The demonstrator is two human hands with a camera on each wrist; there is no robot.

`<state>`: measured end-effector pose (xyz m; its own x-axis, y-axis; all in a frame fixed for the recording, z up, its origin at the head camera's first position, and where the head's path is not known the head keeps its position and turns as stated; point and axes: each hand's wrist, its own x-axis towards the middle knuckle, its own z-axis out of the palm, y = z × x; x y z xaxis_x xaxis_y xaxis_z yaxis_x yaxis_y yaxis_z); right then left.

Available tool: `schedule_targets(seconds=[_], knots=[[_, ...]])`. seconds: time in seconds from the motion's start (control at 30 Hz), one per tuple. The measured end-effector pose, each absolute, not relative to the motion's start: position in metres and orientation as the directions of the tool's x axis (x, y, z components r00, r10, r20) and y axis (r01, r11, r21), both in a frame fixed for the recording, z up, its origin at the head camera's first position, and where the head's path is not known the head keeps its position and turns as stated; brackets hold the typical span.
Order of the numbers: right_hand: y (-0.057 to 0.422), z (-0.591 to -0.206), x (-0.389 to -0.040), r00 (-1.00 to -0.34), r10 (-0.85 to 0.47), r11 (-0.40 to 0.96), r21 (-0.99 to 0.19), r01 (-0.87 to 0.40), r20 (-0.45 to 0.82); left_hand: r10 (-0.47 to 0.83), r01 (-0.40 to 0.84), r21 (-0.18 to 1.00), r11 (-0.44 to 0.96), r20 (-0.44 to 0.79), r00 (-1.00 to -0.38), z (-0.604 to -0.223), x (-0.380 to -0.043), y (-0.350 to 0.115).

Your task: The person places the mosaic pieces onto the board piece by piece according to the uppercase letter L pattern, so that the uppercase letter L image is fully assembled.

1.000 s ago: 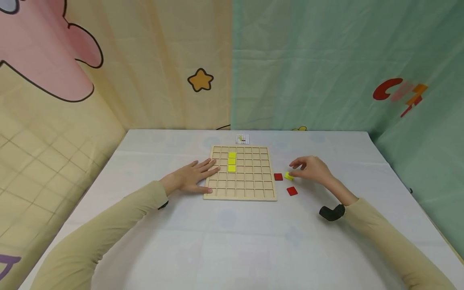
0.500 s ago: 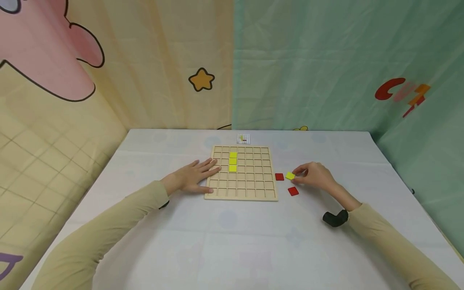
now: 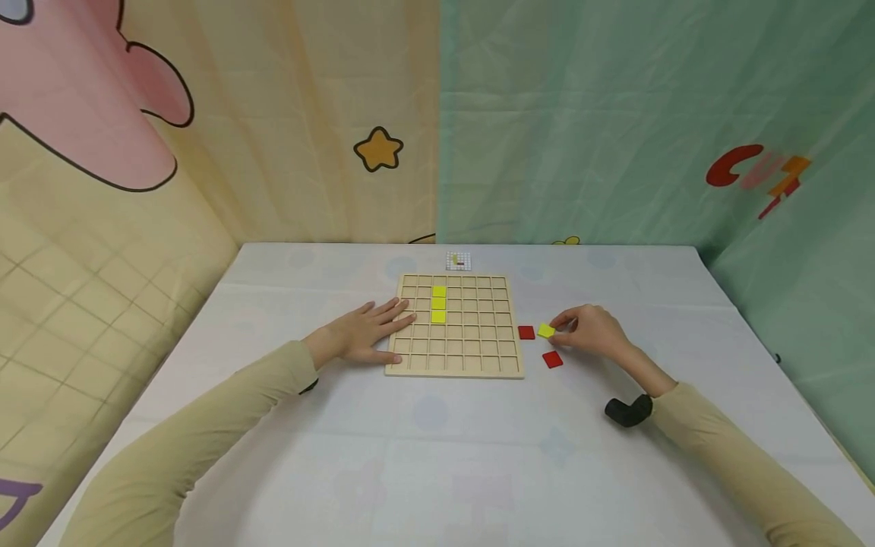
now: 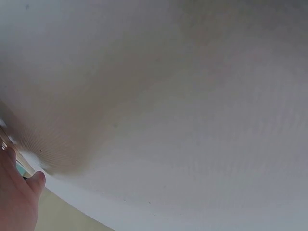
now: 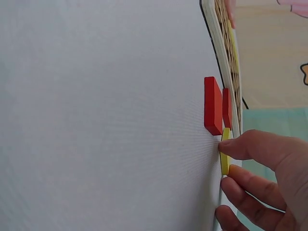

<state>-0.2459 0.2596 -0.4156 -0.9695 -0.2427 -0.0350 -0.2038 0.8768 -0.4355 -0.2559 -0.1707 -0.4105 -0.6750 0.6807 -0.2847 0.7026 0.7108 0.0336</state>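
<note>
A wooden grid board (image 3: 454,365) lies on the white table; three yellow tiles (image 3: 438,303) fill a column near its top. My left hand (image 3: 365,331) rests flat on the board's left edge, fingers straight. Right of the board, my right hand (image 3: 562,324) pinches a yellow tile (image 3: 545,330) between thumb and fingers. In the right wrist view the fingertips (image 5: 234,145) hold that yellow tile (image 5: 224,153) on edge against the cloth. Two red tiles (image 3: 525,332) (image 3: 552,359) lie beside it, also seen in the right wrist view (image 5: 212,105). The left wrist view shows only cloth and my left hand's thumb (image 4: 29,187).
A small pattern card (image 3: 458,261) lies beyond the board's far edge. A black wrist camera (image 3: 627,411) sits on my right forearm. Printed fabric walls enclose the table (image 3: 437,456) at the back and both sides.
My right hand drew slightly back toward me and closed its fingers on the yellow tile, which now stands a little higher. The left hand has not moved.
</note>
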Motion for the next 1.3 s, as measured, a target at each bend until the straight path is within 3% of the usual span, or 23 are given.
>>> schedule_targets(seconds=[0.67, 1.3], knots=[[0.246, -0.4, -0.252, -0.957, -0.283, 0.847, -0.45, -0.283, 0.069, 0.677, 0.702, 0.025, 0.712, -0.29, -0.676, -0.412, -0.257, -0.172], [0.184, -0.396, -0.264, -0.937, -0.339, 0.812, -0.474, -0.339, 0.089, 0.659, 0.688, 0.022, 0.725, -0.31, -0.685, -0.411, -0.258, -0.171]])
